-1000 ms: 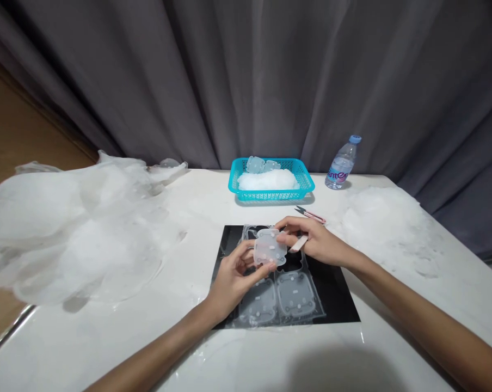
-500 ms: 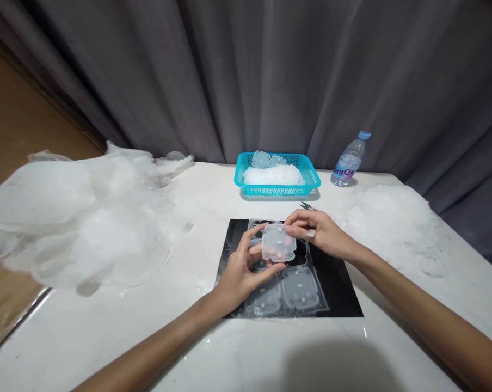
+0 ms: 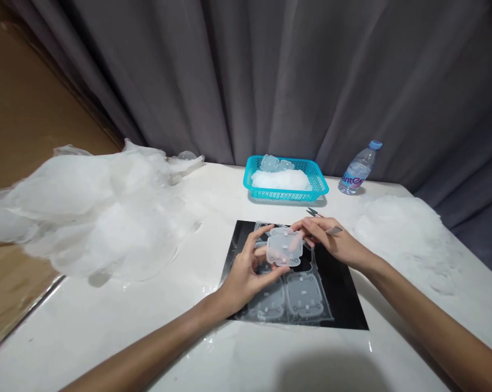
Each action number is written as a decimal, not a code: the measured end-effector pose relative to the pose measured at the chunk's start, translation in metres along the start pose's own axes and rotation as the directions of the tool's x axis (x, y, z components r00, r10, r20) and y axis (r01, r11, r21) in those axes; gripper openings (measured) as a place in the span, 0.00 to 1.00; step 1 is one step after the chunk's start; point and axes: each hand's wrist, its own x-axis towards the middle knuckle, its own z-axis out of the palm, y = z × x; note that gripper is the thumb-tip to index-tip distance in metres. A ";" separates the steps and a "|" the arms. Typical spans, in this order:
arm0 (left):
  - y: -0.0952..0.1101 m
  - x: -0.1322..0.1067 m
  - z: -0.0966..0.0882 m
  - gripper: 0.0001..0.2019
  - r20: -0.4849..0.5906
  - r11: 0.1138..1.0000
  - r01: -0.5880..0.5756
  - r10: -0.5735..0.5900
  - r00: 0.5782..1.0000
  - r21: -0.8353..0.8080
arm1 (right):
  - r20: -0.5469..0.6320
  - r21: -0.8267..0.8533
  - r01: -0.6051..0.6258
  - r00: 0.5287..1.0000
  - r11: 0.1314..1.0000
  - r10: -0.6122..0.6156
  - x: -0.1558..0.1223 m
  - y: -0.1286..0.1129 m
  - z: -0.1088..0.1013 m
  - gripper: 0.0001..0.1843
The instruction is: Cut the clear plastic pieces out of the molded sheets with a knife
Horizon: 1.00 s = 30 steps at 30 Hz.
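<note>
Over the black mat (image 3: 346, 305) on the white surface (image 3: 107, 326), my left hand (image 3: 246, 272) and right hand (image 3: 331, 244) both grip a translucent, dotted, rounded-square plastic piece (image 3: 284, 246) held between them.

Left hand (image 3: 246, 271): forearm enters from lower left, wrist straight, thumb and fingers curled into a pinch. Right hand (image 3: 332, 243): forearm enters from lower right, fingers bent, tips pinched, close to left fingertips.
</note>
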 end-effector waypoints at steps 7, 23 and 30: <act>0.001 0.000 -0.001 0.39 -0.024 0.999 -0.029 0.030 0.999 0.026 | 0.008 -0.034 -0.003 1.000 0.999 0.003 -0.003 -0.002 -0.003 0.23; -0.008 0.001 -0.004 0.39 -0.024 0.996 0.016 -0.014 1.000 0.082 | 0.196 0.100 -0.022 0.981 0.995 0.001 -0.006 0.001 -0.008 0.22; -0.001 0.008 -0.019 0.45 0.128 0.918 -0.036 -0.017 0.992 0.395 | -0.183 -0.052 -0.016 0.983 0.999 0.006 0.047 0.001 -0.023 0.23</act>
